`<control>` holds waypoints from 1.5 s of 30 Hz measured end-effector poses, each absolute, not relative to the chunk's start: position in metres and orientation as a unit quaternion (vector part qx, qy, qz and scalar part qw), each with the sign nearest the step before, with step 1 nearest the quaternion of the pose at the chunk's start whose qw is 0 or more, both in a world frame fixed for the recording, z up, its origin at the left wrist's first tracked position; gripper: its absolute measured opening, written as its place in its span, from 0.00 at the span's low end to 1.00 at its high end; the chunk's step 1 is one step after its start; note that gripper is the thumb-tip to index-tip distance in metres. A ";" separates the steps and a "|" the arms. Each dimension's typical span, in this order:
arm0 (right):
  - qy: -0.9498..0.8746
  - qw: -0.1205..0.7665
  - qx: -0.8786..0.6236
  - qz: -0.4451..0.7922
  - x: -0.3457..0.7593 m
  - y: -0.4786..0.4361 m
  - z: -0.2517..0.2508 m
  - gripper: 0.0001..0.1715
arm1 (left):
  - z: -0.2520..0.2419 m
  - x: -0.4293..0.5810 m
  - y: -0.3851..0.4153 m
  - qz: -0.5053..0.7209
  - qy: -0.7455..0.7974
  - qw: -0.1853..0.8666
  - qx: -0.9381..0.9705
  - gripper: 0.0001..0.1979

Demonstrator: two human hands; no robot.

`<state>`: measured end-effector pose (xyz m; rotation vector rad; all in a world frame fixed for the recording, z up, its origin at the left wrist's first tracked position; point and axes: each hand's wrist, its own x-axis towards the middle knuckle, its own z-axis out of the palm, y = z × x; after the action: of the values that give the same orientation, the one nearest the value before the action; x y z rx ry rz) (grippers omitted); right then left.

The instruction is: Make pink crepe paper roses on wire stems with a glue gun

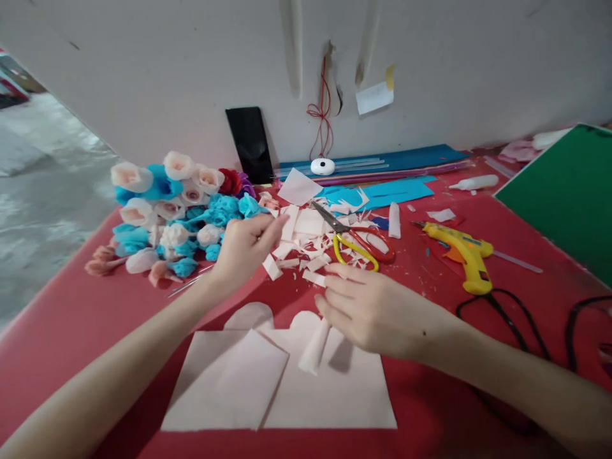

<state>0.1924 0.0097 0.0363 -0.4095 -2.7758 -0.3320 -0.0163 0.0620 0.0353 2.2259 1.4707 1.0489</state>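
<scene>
My left hand [246,245] is raised over the red table [95,319], fingers curled and pinched near a small pale pink paper strip [271,266] that hangs by it; whether it grips the strip I cannot tell. My right hand [373,309] hovers lower, fingers closed on a rolled pale pink paper piece [314,347] that points down toward the flat pink paper sheets [287,389]. Between and beyond the hands lies a heap of pink paper scraps [306,239].
A pile of pink, white and blue paper flowers [176,210] sits at the left. Red-and-yellow scissors [356,239], a yellow glue gun [461,252] with black cord, a white glue bottle [473,183], blue paper sheets [382,191] and a green board [568,191] lie right.
</scene>
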 end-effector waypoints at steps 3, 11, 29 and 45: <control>-0.961 0.130 -0.243 0.000 0.198 0.017 0.033 0.10 | 0.028 -0.023 0.073 0.323 0.466 0.230 0.790 0.18; -0.869 0.130 -0.445 0.170 0.206 0.030 0.040 0.14 | 0.029 -0.017 0.066 0.241 0.476 0.232 0.813 0.16; -0.716 0.170 -0.485 0.472 0.195 0.034 0.038 0.13 | 0.011 0.003 -0.013 0.138 0.301 0.199 0.922 0.11; -0.712 0.236 -0.384 0.539 0.198 0.035 0.030 0.13 | 0.008 -0.009 -0.015 0.125 0.350 0.138 0.918 0.10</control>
<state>0.1979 0.0350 0.0299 -1.0520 -1.9526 1.4773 -0.0093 -0.0151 0.0081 2.6560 1.0122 0.3607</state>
